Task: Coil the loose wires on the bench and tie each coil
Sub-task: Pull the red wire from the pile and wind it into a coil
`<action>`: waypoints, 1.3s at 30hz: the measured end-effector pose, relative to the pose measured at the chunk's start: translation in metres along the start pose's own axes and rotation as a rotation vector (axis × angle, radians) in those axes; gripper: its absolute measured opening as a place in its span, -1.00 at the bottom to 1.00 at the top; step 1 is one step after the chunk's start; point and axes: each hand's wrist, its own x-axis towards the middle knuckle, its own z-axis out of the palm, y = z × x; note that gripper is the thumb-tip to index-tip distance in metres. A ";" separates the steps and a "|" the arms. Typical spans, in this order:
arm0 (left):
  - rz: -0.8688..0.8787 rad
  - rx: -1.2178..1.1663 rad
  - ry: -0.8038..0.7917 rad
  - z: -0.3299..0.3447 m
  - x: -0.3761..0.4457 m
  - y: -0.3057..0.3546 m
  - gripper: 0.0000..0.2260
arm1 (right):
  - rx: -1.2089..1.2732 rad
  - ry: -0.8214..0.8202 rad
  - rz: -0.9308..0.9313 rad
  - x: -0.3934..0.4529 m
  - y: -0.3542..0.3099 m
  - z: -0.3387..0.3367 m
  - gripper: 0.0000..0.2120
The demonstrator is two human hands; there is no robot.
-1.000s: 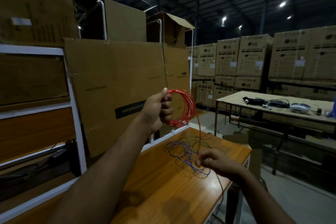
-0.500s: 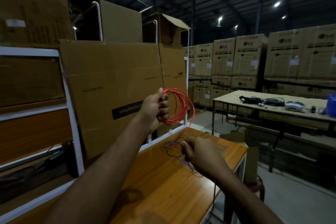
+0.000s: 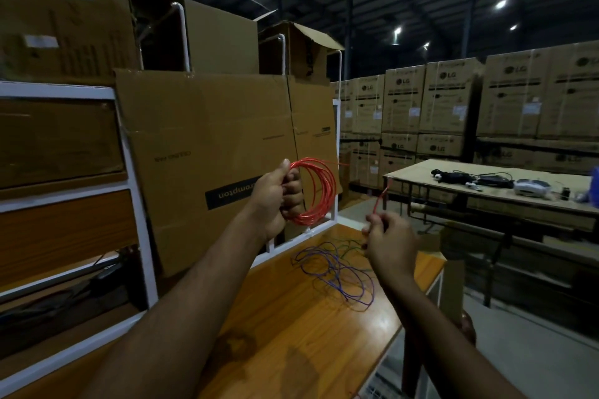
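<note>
So, head view only. Left hand (image 3: 275, 197) is raised above the surface (image 3: 291, 350), fingers curled round one side of the red coil (image 3: 316, 191); the coil stands upright, several loops, clear of the wood and in front of the flattened carton (image 3: 210, 146). Right hand (image 3: 390, 236) sits lower, near the far right part of the surface, thumb and fingers pinching the red tail (image 3: 381, 196). The tail's free end sticks up and a bit right from the pinch. A thin red strand also pokes right from the top of the coil; how tail and coil connect I cannot tell, too thin and dim.

Blue wire (image 3: 337, 272) lies loose in tangled loops toward the far right edge of the surface, under and left of the right hand. Green wire (image 3: 346, 244) lies tangled with it, on the far side, partly hidden behind the right hand. Neither is coiled or tied.

White frame (image 3: 136, 204) runs along the far edge of the surface and up the left side, with the carton leaning against it. Beyond the right edge, well apart, a second table (image 3: 421, 178) carries dark cables and a small white device. Stacked boxes (image 3: 453, 100) line the back wall. Lighting is low.
</note>
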 end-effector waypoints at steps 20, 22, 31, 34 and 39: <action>-0.052 0.069 0.013 0.003 -0.003 -0.014 -0.63 | -0.588 -1.133 -0.780 -0.006 -0.104 -0.033 -0.71; -0.064 0.077 -0.025 0.005 -0.007 -0.013 -0.63 | -0.483 -1.016 -0.831 0.003 -0.105 -0.031 -0.69; -0.015 0.302 -0.081 0.003 -0.013 -0.011 -0.58 | -0.139 -0.607 -0.599 0.037 -0.094 -0.013 -0.90; 0.000 0.286 -0.119 -0.003 -0.012 -0.009 -0.61 | -0.089 -0.542 -0.507 0.051 -0.085 -0.004 -0.85; -0.087 0.081 -0.199 -0.007 -0.008 -0.003 -0.58 | 0.285 -0.678 -0.139 0.065 -0.067 0.003 -0.64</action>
